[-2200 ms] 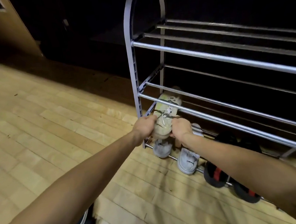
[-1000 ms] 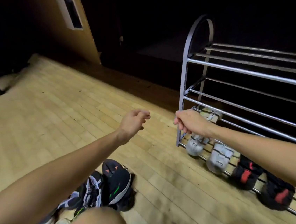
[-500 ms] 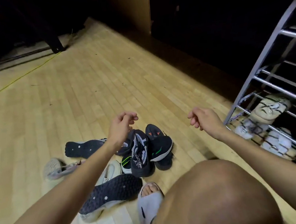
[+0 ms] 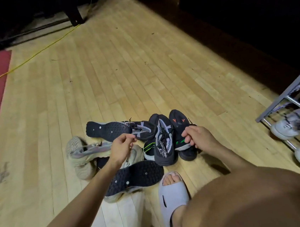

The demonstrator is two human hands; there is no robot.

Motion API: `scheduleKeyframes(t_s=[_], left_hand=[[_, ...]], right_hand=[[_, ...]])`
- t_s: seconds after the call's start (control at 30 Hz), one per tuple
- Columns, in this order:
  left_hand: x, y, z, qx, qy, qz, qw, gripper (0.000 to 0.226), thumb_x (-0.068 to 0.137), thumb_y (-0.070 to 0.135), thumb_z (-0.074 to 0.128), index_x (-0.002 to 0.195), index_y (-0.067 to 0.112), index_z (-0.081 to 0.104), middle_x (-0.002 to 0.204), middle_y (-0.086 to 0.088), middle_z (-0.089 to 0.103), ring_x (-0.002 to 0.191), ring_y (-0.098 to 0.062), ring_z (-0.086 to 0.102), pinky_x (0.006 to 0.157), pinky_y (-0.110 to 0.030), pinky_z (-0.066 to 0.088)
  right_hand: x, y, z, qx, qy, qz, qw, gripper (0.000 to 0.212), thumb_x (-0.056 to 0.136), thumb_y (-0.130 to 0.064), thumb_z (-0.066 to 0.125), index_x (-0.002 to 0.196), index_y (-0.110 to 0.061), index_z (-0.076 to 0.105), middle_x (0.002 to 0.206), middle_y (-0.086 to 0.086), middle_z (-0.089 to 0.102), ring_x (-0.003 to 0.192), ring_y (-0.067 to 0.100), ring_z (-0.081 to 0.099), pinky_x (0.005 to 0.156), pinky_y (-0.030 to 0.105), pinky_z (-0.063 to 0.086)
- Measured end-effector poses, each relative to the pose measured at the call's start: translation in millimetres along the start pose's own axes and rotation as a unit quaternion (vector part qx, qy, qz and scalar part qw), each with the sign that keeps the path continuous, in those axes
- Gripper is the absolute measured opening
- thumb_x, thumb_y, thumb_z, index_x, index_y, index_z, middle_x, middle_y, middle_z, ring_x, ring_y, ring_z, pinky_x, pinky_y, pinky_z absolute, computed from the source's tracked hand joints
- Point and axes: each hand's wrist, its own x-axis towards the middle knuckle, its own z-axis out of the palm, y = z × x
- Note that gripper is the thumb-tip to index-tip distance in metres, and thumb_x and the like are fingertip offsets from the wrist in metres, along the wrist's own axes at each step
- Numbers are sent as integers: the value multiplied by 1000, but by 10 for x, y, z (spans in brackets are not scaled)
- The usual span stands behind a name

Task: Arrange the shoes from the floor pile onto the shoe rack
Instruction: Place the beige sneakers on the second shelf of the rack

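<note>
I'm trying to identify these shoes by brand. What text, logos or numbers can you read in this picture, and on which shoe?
"CAF", partly legible, on the side of the black and grey sneaker in the middle of the pile.
Black swoosh-like mark on the grey slide sandal: a logo, no words.
Nothing else is legible.

Both hands over the shoe pile on the wooden floor

The right hand grips a black shoe; the left hand hovers with fingers curled, empty. The shoe rack stands at right.
</note>
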Motion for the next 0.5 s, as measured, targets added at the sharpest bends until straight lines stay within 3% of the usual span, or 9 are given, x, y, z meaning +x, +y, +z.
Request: scheduleKeyframes(t_s=[0.13,0.27,0.43,0.5], left_hand=[[143,-295,-126,39,4,-22,999,15,96,5,53,86,8,64,78,-9,60,63,-13,50,66,-26,42],[240,-518,-232,102,14,-21,994,19,91,10,56,82,21,68,81,3,68,79,-15,60,82,-34,45],[298,-646,-348,183,48,-28,981,7,88,24,56,87,26,62,86,2,69,81,-21,63,79,-36,48],[324,-668,-417,221,79,-16,972,16,97,28,52,96,18,64,92,-2,68,87,-22,62,79,-33,44]], right_hand=[[115,83,185,-4,-21,18,1000,27,95,-21,48,84,-9,69,70,2,65,57,10,54,53,18,41],[197,130,354,-8,-47,27,998,26,94,-23,50,83,-12,70,67,-2,65,58,10,52,55,18,40],[273,158,504,-8,-73,30,997,22,93,-26,53,83,-18,71,69,-3,67,59,12,51,56,21,38],[294,159,542,-14,-82,27,996,23,93,-27,52,86,-19,72,72,-3,68,60,11,52,57,22,38]])
